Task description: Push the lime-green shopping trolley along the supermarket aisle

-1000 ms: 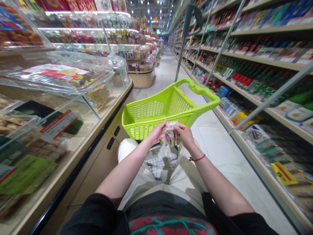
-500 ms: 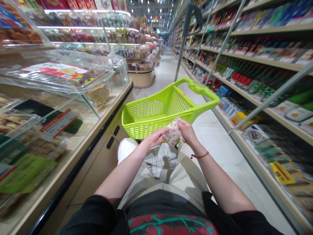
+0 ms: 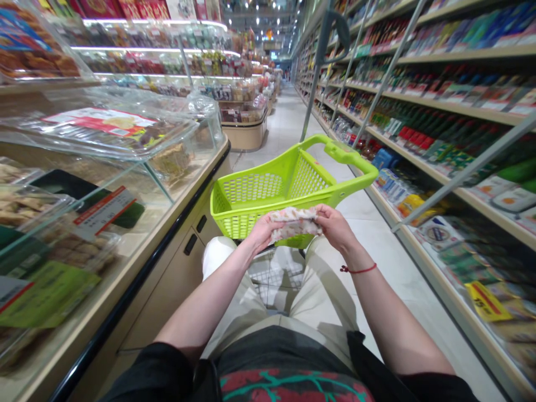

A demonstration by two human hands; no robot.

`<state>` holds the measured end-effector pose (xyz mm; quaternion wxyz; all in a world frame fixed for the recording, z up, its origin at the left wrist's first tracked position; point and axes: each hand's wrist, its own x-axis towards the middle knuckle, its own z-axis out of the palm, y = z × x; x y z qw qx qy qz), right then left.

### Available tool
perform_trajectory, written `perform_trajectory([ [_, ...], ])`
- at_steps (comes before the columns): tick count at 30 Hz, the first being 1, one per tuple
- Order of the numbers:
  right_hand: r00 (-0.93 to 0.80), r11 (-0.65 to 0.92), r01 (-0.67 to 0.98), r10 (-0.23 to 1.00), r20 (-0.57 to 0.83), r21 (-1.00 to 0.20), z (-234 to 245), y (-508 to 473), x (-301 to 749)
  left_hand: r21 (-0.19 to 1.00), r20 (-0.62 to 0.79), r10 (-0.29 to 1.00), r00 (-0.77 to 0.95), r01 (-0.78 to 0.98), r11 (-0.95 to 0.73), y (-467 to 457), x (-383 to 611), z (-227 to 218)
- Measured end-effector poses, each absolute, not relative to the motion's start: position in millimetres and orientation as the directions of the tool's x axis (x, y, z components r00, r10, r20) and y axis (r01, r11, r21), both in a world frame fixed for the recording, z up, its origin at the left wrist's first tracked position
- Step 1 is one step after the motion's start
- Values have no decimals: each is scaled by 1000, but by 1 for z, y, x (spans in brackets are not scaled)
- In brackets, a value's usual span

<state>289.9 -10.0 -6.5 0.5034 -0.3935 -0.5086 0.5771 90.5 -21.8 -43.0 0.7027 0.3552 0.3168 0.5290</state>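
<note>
A thin, pale cloth [image 3: 293, 216] with a small pinkish-brown pattern is stretched between my two hands, above my lap. My left hand [image 3: 262, 232] grips its left end, the fingers closed on the edge. At the other end, my right hand [image 3: 334, 226] pinches the cloth between thumb and fingers; a red string bracelet circles that wrist. The cloth's upper edge is bunched, and its lower part sags in a loose fold. Just beyond it stands a lime-green shopping cart [image 3: 255, 190], its near side partly covered by the cloth and my hands.
To the left runs a glass-edged display counter [image 3: 159, 181] with packaged food and price tags. Stocked shelves [image 3: 444, 109] line the right side, with slanting grey metal bars in front. A pale tiled aisle [image 3: 285, 109] stretches ahead past further displays.
My hands have moved apart, the right one shifting right and slightly down. The cloth has gone from a bunched, hanging piece to one stretched out sideways between them.
</note>
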Motion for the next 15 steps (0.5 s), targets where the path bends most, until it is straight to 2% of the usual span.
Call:
perform_trajectory([
  [3,-152,109,-173,979,135,-979,-1,-11,296,930,-8,999,34,-366,20,-17,83,-32],
  [6,-147,95,-142,982,116,-985,0,-11,294,973,34,998,47,-230,-22,-19,79,-19],
  [8,-156,47,-133,985,68,-990,-4,-11,291,978,10,995,104,-209,12,-22,78,-13],
  [10,-175,-19,-97,985,-2,-995,-10,-10,288,955,-70,980,185,-272,120,-25,78,-12],
  [12,-115,-14,22,993,-16,-1000,-17,-11,285,912,-134,961,243,-349,216,-27,79,-15],
  [13,-41,42,105,998,38,-994,-20,-13,282,897,-149,956,251,-373,238,-27,79,-17],
  [15,70,209,273,969,236,-939,-25,-18,275,885,-161,955,248,-392,251,-26,80,-20],
])
